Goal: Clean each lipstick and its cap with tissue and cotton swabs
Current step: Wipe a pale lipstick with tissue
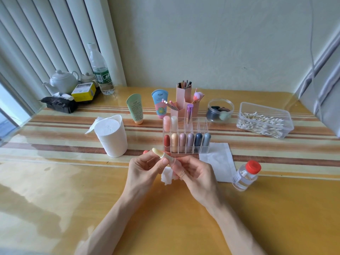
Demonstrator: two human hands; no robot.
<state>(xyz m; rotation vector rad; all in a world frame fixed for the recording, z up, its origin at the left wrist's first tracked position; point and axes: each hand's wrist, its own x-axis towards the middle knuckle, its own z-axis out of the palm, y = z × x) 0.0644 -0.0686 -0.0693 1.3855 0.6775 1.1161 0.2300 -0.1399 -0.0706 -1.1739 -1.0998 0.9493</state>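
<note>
Both hands meet above the tabletop (165, 208), just in front of the clear organizer (203, 150) of capped lipsticks. The left hand (145, 168) pinches the uncapped lipstick (161, 155) near its collar, thumb on top and fingers curled behind. The right hand (196, 173) curls round the lower barrel. The pale bullet tilts up and to the left. A crumpled tissue (166, 176) sits just beneath, between the hands; which hand holds it is unclear.

Your pale lipstick (160, 154) is tilting up-left, uncapped, its bullet showing. Your crumpled tissue (166, 177) is sitting just beneath it, near you.
</note>
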